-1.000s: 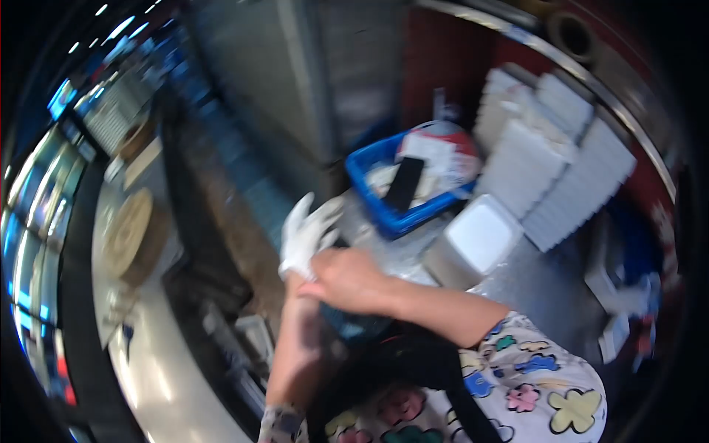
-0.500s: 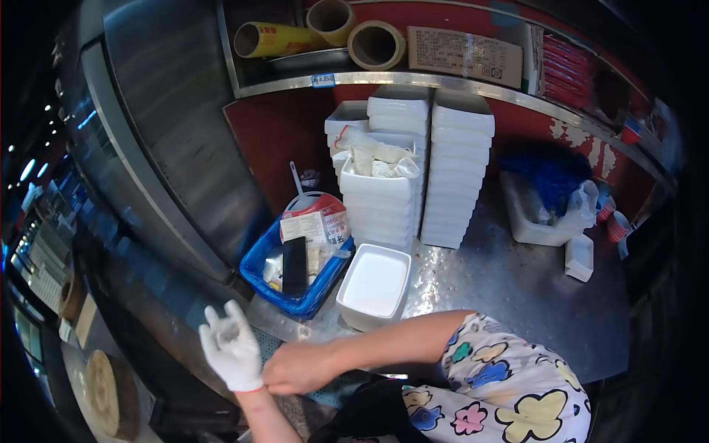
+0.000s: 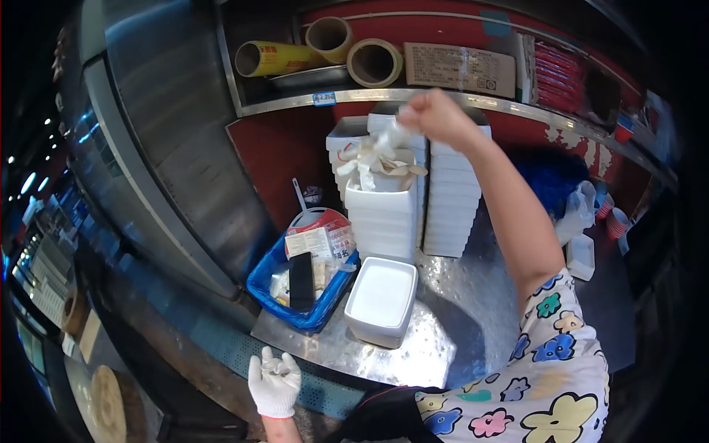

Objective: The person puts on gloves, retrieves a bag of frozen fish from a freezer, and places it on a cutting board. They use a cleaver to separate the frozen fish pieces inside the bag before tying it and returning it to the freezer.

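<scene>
My right hand (image 3: pixel 441 120), bare, is raised over the stacked white containers. Its fingers are closed on a white glove (image 3: pixel 392 139) that hangs down to a heap of more gloves (image 3: pixel 367 168) in the top container (image 3: pixel 381 201). A white knit glove with a red cuff edge covers my left hand (image 3: pixel 275 385), low at the front, palm up with fingers apart and slightly curled. Between my hands stands a lower white container (image 3: pixel 382 299). Left of that is a blue-lined basket (image 3: pixel 294 322) with a black phone (image 3: pixel 301 282) and packets.
Taller stacks of white containers (image 3: pixel 447 199) rise behind. A metal shelf (image 3: pixel 532 108) above carries cardboard rolls (image 3: pixel 375 63) and a carton (image 3: pixel 459 70). On the right of the steel table (image 3: pixel 473 295) are a blue bag (image 3: pixel 545 181), a small white dish (image 3: pixel 580 258) and paper cups (image 3: pixel 617 221).
My right hand has left the left glove's cuff and risen to the glove heap, taking hold of a glove. My left hand has moved down and to the right.
</scene>
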A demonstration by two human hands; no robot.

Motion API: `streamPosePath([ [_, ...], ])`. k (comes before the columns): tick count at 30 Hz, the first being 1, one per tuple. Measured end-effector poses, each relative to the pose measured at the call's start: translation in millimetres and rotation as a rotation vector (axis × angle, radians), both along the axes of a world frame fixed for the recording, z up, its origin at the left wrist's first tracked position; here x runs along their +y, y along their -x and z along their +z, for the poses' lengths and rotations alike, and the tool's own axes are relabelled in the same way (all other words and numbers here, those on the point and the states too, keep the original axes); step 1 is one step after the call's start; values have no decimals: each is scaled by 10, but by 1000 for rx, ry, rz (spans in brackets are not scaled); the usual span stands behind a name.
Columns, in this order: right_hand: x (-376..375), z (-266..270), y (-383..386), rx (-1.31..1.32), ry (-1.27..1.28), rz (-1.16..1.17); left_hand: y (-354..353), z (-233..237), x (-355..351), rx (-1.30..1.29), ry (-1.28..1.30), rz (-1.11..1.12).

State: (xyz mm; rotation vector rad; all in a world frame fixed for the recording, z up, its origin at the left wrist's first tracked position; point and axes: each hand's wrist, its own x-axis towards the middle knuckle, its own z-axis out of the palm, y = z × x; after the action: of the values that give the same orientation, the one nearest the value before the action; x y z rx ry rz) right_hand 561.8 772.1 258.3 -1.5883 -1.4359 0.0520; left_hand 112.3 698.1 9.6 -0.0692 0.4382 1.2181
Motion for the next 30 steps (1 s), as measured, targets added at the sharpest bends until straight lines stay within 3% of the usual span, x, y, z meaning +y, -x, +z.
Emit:
streamPosePath([
  [6,-54,570,255,210,1,41,-22,-106,81,-43,25,-87],
  [8,-53,635,343,248,19,217,29,-130,102,-47,38,-94],
  [10,-73,698,498,285,5,302,58,-92,122,-107,-204,-208],
  [11,-74,705,612,338,18,376,61,-75,115,-111,-206,-195],
  [13,-12,678,830,406,70,582,-50,263,118,266,-446,-145],
  [15,-57,600,1264,413,132,652,-4,485,237,650,-864,-150],
  [17,0,440,1707,427,214,726,11,809,317,939,-1037,-123],
  [20,-3,237,2344,407,403,858,17,1187,396,986,-1203,-111],
  [22,108,-101,2753,500,521,1004,82,1198,417,1121,-1178,-232],
  [24,193,-413,3152,650,545,1097,264,1050,352,1090,-733,-439],
  [25,200,-531,3276,737,546,1129,306,951,275,1074,-705,-236],
  [26,193,-649,3370,851,468,1182,525,938,237,890,-638,-350],
  [28,159,-1096,3514,752,370,1158,742,571,166,565,-508,-49],
  [30,-25,-1491,3611,591,457,1253,960,462,63,548,-556,90],
])
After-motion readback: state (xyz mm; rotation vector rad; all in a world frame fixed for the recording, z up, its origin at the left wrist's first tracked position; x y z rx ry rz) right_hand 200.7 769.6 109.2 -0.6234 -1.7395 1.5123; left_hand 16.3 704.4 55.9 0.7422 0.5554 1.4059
